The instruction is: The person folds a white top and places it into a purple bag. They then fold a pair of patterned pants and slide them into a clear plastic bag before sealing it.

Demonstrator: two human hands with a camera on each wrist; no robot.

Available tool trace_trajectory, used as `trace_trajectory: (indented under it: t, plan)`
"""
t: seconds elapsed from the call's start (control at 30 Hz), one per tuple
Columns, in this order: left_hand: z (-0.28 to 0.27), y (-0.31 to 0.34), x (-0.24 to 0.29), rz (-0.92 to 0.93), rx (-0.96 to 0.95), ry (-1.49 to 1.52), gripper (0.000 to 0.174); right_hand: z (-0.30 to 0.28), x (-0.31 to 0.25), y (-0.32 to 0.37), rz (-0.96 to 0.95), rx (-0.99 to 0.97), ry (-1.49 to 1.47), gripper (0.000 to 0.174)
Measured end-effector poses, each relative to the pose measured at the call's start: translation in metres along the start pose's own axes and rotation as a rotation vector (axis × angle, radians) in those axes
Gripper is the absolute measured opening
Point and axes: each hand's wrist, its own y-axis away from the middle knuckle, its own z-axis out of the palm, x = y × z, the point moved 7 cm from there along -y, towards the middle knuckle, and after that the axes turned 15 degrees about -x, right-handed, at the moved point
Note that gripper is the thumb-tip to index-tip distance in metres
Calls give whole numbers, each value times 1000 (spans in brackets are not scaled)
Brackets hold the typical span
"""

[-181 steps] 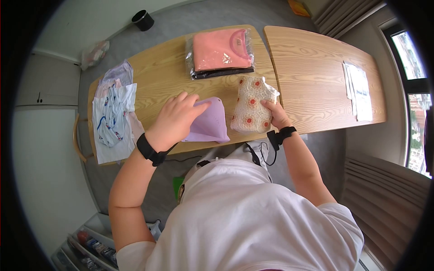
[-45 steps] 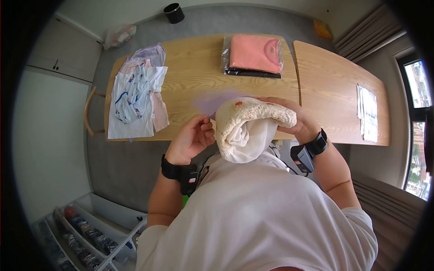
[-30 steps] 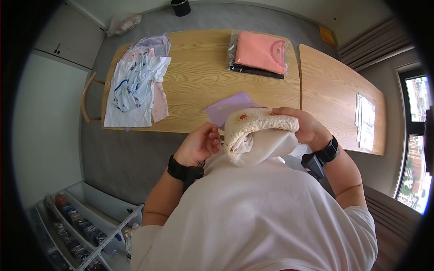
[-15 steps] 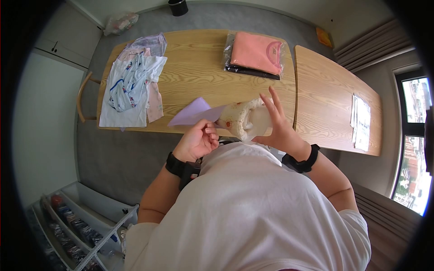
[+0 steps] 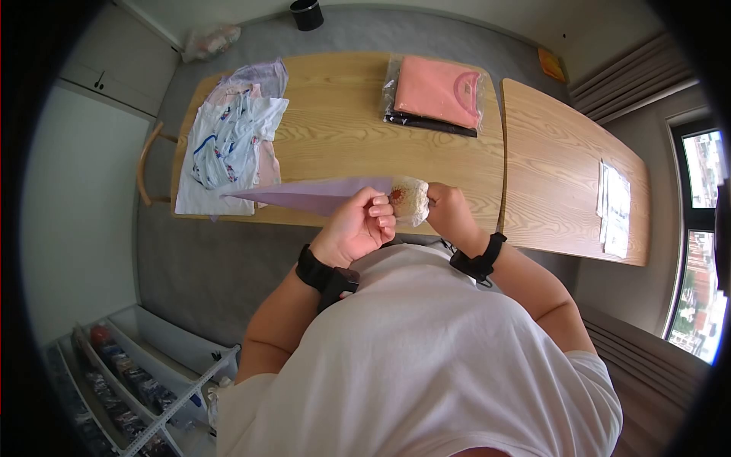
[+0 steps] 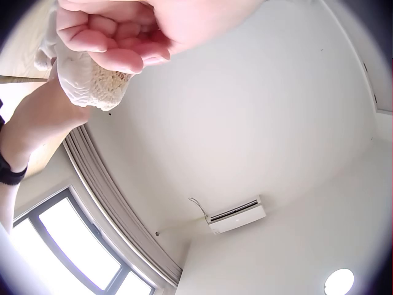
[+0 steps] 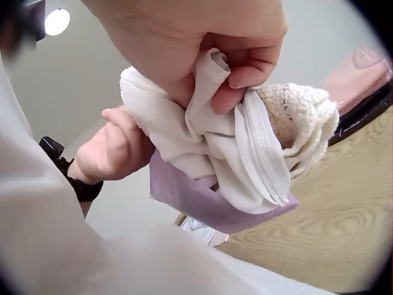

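In the head view a crocheted cream piece (image 5: 412,199) with an orange-red flower motif is bunched between my two hands. A thin purple sheet or pouch (image 5: 304,196) stretches leftward from it, tapering to a point. My left hand (image 5: 359,225) curls its fingers at the purple edge, beside the crochet. My right hand (image 5: 453,215) grips the other end. The right wrist view shows my right hand (image 7: 209,49) pinching white lining cloth (image 7: 209,147) of the crocheted piece, with the purple material (image 7: 190,190) wrapped under it. My left hand (image 7: 113,147) is on the far side.
A bagged pink garment (image 5: 438,91) lies on a dark one at the back of the table (image 5: 343,114). Several light garments (image 5: 221,145) are spread at the left end. White papers or packets (image 5: 614,207) lie on the second table (image 5: 563,175).
The folded crocheted piece was lifted, turned, and gathered into a narrow bunch. My right hand opened briefly, then gripped its end. The purple material now stretches out to the left.
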Motion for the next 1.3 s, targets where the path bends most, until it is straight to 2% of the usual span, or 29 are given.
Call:
trace_trajectory:
  t: [0.07,0.13,0.2,0.23,0.3,0.33,0.4,0.53,0.6,0.63,0.7,0.77,0.8,0.87,0.9,0.97,1.03,1.1,1.23,1.3]
  plan:
    - [18,-4,1,13,-144,19,28,1,2,-3,31,-14,-105,13]
    - [26,-2,6,-16,-193,6,29,-2,3,-6,58,-23,-207,16]
    - [32,0,14,-46,-246,-11,30,-19,-34,-1,-366,132,222,32]
    - [35,2,16,-99,-319,22,31,-21,-34,-2,-368,141,225,32]
    - [38,3,16,-160,-391,54,32,-15,-30,-5,-383,-47,-57,51]
    - [41,3,16,-196,-434,76,33,-15,-30,-4,-381,-39,-54,51]
    - [46,1,17,-232,-483,93,34,-8,-22,-8,-248,-154,-159,60]
    - [48,-3,19,-278,-522,45,34,-18,-36,-10,-339,-51,-218,52]
    - [52,-7,23,-293,-539,25,33,-15,-21,-16,-78,-140,-360,46]
    - [48,-11,31,-238,-452,-64,33,-14,-22,-19,-79,-141,-359,46]
    - [42,-18,51,-85,-280,-343,34,-22,-15,-25,-11,64,-365,43]
    - [40,-17,70,211,-32,-609,34,-12,-1,-31,-5,82,-418,43]
    - [37,-16,69,212,-31,-608,34,-12,-1,-33,3,103,-471,42]
    - [33,-1,89,398,359,-1447,37,-15,-1,-32,66,123,-468,42]
    - [27,0,84,396,360,-1446,37,-17,-1,-30,129,144,-465,42]
    - [29,4,72,359,558,-2015,40,-18,3,-32,162,129,-500,41]
    - [25,5,57,285,619,-1993,41,-16,4,-33,191,111,-535,41]
    - [24,3,50,264,732,-2171,38,-19,3,-32,232,134,-528,40]
    - [34,2,47,238,808,-2362,30,-12,10,-35,180,184,-521,37]
    - [44,2,48,260,758,-2336,28,-26,-4,-29,23,443,-70,29]
